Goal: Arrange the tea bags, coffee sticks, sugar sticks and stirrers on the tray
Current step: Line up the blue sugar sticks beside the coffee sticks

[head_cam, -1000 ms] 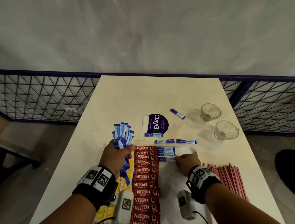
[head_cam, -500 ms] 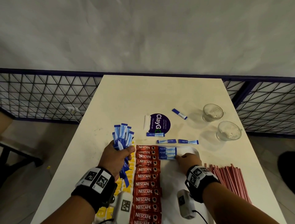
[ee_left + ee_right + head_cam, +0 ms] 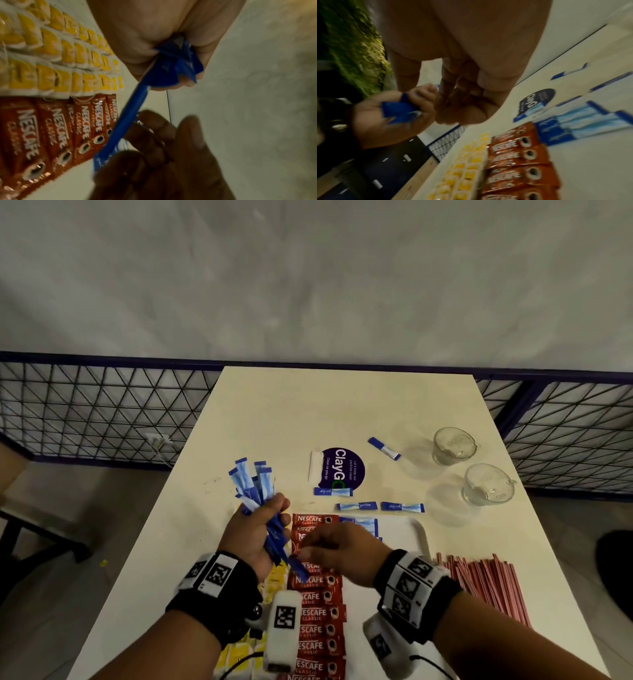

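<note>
Both grips busy — my left hand (image 3: 255, 537) clutches blue sugar sticks (image 3: 255, 484), my right hand (image 3: 339, 553) pinches one stick's (image 3: 125, 125) lower end.

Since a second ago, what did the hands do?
The right hand left the sugar sticks on the tray and moved left, across the coffee sticks, to the bundle in the left hand. Its fingers now reach one stick hanging from the bundle; whether they grip it is unclear. The left hand grips the bundle as before. Stirrers and cups stayed put.
</note>
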`<state>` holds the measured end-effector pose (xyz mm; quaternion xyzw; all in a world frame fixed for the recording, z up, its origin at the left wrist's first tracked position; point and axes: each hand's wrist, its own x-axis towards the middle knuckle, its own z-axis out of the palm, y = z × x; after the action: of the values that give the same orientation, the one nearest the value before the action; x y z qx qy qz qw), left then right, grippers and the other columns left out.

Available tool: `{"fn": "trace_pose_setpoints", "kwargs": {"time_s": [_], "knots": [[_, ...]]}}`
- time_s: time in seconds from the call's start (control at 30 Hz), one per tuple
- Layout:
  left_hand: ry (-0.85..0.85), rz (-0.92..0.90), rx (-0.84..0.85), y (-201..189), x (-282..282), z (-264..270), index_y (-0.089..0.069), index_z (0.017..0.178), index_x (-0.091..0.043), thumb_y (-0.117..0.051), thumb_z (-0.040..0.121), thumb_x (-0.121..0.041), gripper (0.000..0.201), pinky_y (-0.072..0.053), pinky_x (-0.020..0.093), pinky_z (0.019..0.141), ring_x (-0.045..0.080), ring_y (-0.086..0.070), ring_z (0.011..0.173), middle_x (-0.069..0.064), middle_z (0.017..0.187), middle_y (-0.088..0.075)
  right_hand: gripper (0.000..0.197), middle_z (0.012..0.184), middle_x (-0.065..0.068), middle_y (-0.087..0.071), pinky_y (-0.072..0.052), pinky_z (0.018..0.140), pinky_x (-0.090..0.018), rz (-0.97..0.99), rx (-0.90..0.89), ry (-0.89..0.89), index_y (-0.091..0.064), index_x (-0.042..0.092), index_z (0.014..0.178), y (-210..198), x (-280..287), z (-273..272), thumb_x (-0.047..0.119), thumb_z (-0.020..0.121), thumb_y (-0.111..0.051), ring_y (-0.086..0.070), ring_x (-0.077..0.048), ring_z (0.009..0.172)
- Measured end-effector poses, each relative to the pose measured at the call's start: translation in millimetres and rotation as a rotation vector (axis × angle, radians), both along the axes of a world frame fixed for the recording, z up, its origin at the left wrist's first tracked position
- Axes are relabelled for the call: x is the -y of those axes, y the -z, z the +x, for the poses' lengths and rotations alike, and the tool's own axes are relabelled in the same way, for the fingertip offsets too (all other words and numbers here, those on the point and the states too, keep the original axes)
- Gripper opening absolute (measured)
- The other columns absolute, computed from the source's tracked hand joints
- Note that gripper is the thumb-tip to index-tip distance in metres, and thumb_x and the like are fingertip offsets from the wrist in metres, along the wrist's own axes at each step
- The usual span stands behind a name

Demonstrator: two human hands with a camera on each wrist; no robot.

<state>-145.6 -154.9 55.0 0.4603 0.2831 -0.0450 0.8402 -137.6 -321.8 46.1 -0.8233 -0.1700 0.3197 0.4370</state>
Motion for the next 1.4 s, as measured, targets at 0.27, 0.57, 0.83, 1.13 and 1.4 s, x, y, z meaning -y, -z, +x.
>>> {"fn": "trace_pose_setpoints", "kwargs": {"time_s": [0.27,0.57,0.83,1.13,1.4], "knots": [[-0.119,-0.121,0.147,-10,8,9,-0.055,0.086,-0.014,-0.052,0.094,-0.014,0.008,-0.041,0.019,0.040,0.007,-0.053,0.049,-0.002,0.066,-0.062,0.015,0.064,0.009,-0.068,-0.051,0.071,-0.030,0.237,-0.199,0.101,-0.066,0.020,0.077,-5,-3,-10,0.020,0.091,-0.062,-0.059,-0.009,0.062],[0.103,0.674,0.198,-23,-12,3,-0.062,0.085,-0.013,-0.066,0.088,-0.010,0.006,-0.051,0.034,0.057,0.016,-0.054,0.050,0.000,0.056,-0.062,0.040,0.055,-0.001,-0.055,-0.041,0.055,-0.029,0.135,-0.204,0.358,-0.061,0.010,0.067,-2,15,0,0.037,0.095,-0.051,-0.046,-0.015,0.048],[0.614,1.089,0.449,-12,7,-9,-0.054,0.101,-0.050,-0.074,0.080,-0.017,0.044,-0.051,0.015,0.079,-0.003,-0.065,0.089,-0.026,0.092,-0.069,0.041,0.047,-0.004,-0.033,-0.026,0.044,-0.025,0.470,-0.451,0.427,-0.045,0.012,0.052,-16,10,2,0.017,0.092,-0.049,-0.028,-0.016,0.039],[0.142,0.218,0.228,-16,28,-11,-0.060,0.099,0.010,-0.067,0.078,-0.003,0.026,-0.052,0.029,0.052,0.023,-0.057,0.052,0.008,0.056,-0.058,0.039,0.061,-0.004,-0.044,-0.030,0.046,-0.024,0.509,-0.323,0.500,-0.053,0.012,0.069,-8,15,6,0.042,0.093,-0.048,-0.037,-0.014,0.047],[0.105,0.037,0.203,-11,33,-8,-0.058,0.098,0.003,-0.068,0.069,-0.016,0.036,-0.044,0.025,0.044,0.018,-0.047,0.041,0.007,0.052,-0.050,0.011,0.060,0.006,-0.061,-0.037,0.050,-0.019,0.611,-0.319,0.374,-0.058,0.010,0.079,-12,14,-1,0.012,0.090,-0.060,-0.046,-0.008,0.050]]}}
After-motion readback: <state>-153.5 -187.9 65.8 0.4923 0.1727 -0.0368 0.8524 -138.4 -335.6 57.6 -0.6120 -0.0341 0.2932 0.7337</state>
